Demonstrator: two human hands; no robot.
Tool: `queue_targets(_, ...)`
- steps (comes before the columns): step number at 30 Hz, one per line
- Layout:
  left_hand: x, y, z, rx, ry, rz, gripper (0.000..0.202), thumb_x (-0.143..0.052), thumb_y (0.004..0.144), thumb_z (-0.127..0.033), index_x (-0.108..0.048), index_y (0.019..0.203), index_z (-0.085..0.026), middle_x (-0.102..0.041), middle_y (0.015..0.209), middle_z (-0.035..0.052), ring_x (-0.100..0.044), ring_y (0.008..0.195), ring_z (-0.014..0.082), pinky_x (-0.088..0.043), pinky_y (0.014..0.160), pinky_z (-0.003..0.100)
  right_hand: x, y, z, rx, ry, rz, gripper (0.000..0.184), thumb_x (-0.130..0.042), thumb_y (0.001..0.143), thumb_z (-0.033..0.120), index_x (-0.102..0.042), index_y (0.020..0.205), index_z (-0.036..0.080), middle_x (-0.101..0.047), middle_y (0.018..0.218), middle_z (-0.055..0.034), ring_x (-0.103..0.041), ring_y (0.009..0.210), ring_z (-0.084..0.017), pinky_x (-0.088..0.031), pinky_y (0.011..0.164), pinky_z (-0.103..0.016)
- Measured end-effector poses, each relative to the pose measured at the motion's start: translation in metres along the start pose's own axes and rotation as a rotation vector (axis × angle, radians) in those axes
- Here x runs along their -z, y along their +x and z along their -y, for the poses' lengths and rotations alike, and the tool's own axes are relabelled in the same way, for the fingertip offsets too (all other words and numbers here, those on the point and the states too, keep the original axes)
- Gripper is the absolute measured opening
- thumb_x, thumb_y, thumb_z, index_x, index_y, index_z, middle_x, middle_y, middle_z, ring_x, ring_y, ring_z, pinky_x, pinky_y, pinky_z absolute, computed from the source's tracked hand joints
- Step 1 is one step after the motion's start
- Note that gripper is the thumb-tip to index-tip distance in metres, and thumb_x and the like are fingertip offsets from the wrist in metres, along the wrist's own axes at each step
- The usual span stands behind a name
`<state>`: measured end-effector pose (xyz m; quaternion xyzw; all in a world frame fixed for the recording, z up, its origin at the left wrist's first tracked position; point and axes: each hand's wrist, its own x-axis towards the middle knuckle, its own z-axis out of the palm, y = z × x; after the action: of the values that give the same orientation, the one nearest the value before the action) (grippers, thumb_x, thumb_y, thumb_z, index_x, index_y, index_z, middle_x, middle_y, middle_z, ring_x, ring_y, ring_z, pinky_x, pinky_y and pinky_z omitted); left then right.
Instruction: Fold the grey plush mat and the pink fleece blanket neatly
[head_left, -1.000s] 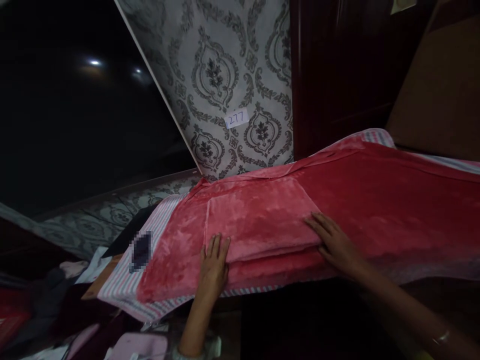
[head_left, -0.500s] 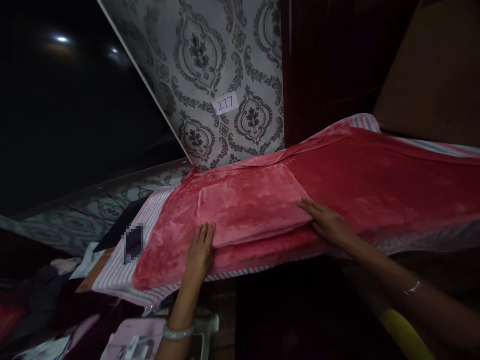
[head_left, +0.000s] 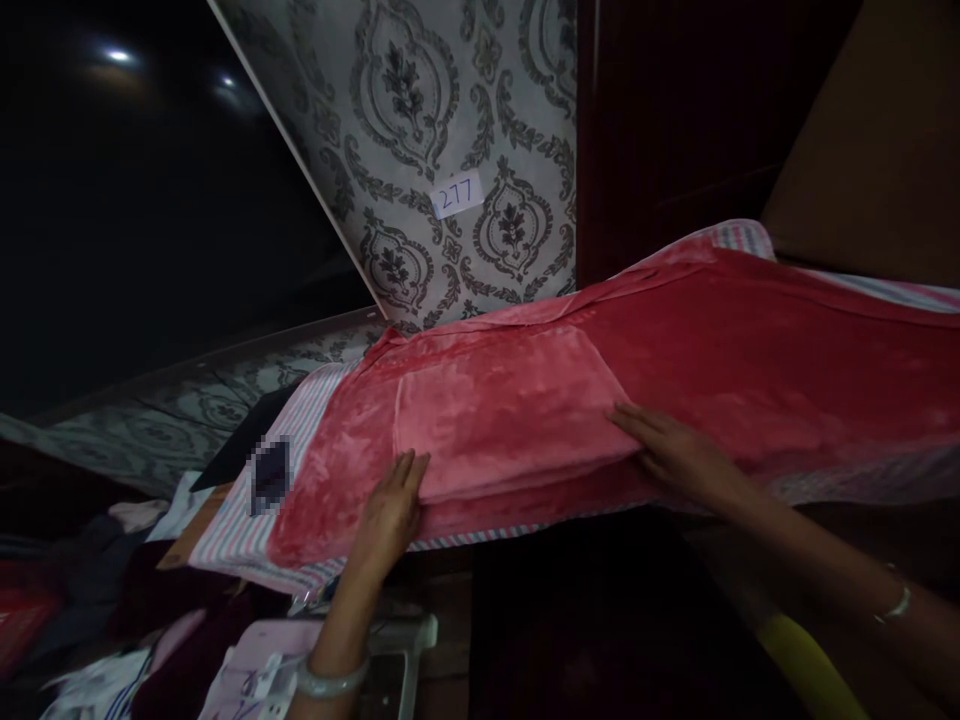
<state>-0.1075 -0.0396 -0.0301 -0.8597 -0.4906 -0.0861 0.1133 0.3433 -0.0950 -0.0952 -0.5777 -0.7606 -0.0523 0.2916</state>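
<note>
A red plush fabric piece [head_left: 735, 350] lies spread over a striped cloth [head_left: 238, 540]. On its left half sits a lighter pinkish-red rectangular panel [head_left: 495, 410], which looks like a folded layer. My left hand [head_left: 391, 512] rests at the panel's lower left corner, its fingers extended and lying on the plush. At the lower right corner, my right hand [head_left: 671, 450] touches the panel with outstretched fingers. Both thumbs are mostly hidden. Neither hand visibly grasps the fabric.
A blurred-out dark object [head_left: 270, 475] lies on the striped cloth at left. Below it are piled clothes [head_left: 105, 685] and a pale pink item [head_left: 255, 650]. A patterned wall with a paper marked 277 [head_left: 457, 194] stands behind, beside a large dark screen [head_left: 165, 220].
The panel's lower front edge lies flatter than before. My left hand has shifted slightly left and my right hand slightly right; the view has moved a little too.
</note>
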Motion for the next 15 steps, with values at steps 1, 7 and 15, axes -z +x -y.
queue_targets(1,-0.005,-0.006,-0.001,0.006,-0.009,0.022,0.074,-0.046,0.074,0.0,-0.05,0.146,-0.014,-0.049,0.153,0.0172,-0.044,0.144,0.0269,-0.044,0.115,0.044,-0.004,-0.006,0.0,0.01,0.015,0.013,0.066,-0.042,0.088,0.016,-0.045,0.152,0.027,-0.052,0.151,-0.0073,-0.054,0.134,-0.024,-0.05,0.107,-0.044)
queue_targets(7,0.002,-0.012,-0.012,0.033,-0.086,0.006,0.08,-0.055,0.085,-0.019,-0.026,0.159,-0.023,-0.029,0.165,0.0141,-0.022,0.154,0.0304,-0.024,0.121,0.062,0.011,0.0,0.003,-0.019,0.014,0.08,0.059,-0.048,0.095,0.047,-0.051,0.149,0.025,-0.051,0.151,-0.0093,-0.042,0.143,-0.032,-0.04,0.115,-0.055)
queue_targets(15,0.011,0.102,-0.062,0.042,-0.157,0.118,0.069,-0.048,0.097,-0.046,-0.029,0.158,-0.02,-0.022,0.166,0.0179,-0.019,0.154,0.0331,-0.022,0.121,0.061,-0.008,0.118,0.062,0.011,-0.077,0.193,0.063,-0.039,0.1,0.053,-0.036,0.158,0.029,-0.036,0.161,-0.0113,-0.027,0.15,-0.036,-0.031,0.116,-0.061)
